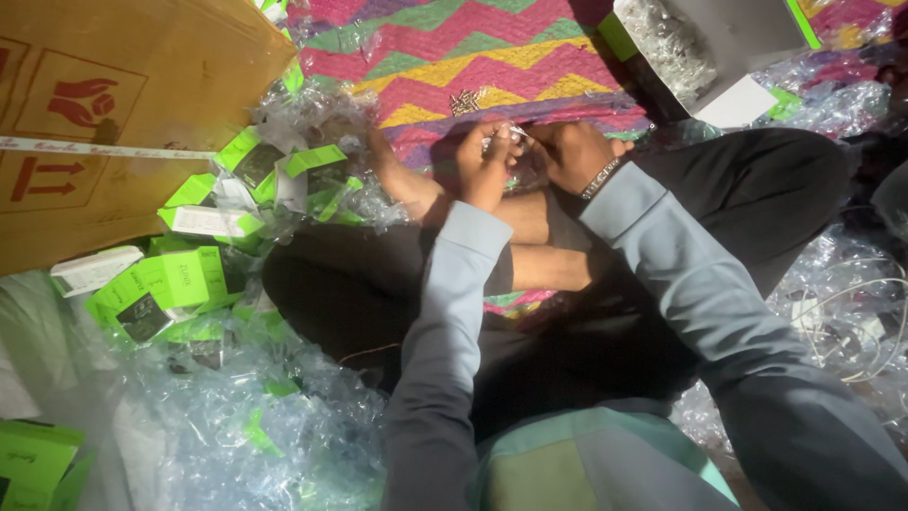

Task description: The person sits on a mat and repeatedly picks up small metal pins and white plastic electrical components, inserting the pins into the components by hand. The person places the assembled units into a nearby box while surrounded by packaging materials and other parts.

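Both hands, left [484, 163] and right [570, 151], pinching one small clear-wrapped item [504, 135] over crossed legs, steadying it close above zigzag mat [473, 57].

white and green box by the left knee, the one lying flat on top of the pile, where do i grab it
Take the white and green box across its two long edges, coming straight down from above. It lies flat, broad face up, on loose boxes and clear plastic wrap, so the sides are likely freer than the buried underside. Both hands are busy at the mat.

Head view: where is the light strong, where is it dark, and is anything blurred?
Head view: light falls brightly on the zigzag mat and green boxes; the black trousers lose detail in shadow; the left hand and right hand look dim, slightly soft.
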{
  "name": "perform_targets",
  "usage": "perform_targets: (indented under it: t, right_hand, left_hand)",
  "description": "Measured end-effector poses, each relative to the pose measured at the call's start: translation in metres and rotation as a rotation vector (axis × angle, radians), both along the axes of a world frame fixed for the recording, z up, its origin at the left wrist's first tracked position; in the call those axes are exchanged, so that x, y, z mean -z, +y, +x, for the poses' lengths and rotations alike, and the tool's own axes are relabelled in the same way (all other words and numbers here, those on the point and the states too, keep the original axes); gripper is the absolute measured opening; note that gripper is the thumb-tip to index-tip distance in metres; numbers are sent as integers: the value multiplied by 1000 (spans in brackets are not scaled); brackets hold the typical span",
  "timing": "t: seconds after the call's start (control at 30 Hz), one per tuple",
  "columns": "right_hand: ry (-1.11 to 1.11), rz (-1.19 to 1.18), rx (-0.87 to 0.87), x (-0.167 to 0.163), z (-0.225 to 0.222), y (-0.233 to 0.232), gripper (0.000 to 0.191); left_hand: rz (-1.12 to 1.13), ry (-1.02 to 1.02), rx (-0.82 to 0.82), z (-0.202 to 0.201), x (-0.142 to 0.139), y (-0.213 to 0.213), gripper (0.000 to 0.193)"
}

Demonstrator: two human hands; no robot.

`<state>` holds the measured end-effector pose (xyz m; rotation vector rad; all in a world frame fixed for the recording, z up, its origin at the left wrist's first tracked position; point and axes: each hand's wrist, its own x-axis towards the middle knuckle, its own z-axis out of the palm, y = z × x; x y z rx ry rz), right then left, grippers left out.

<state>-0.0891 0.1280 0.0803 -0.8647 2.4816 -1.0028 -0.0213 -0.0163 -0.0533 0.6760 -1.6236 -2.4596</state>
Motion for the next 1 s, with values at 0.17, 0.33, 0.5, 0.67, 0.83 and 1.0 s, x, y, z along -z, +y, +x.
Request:
perform_targets:
  t: [0.17, 0.33, 0.5, 0.67, 0.83, 1.0]
  right_hand:
    - [15, -106, -69, 6, -3, 5, 14]
    - [55, -39, -60, 24, 2, 12, 22]
    - [216, -103, 100, 38, -17, 17, 31]
    - [-159, -70, 485, 51, -39, 13, 25]
    - [-370, -425, 20, 72, -5, 0, 31]
    - [-426, -325, 183, 87, -7, -13, 22]
  left_hand:
    - [-208, 114, -57, 2, 0, 10, 10]
    - [-804, 198, -9, 2, -27, 9, 8]
    - [-907, 239, 131, 4, -67, 25, 6]
    - [-832, 232, 241, 47, -50, 56, 6]
    - [-253, 105, -9, 32, 4, 25, 12]
    - [-32, -106, -179, 19, 4, 6, 24]
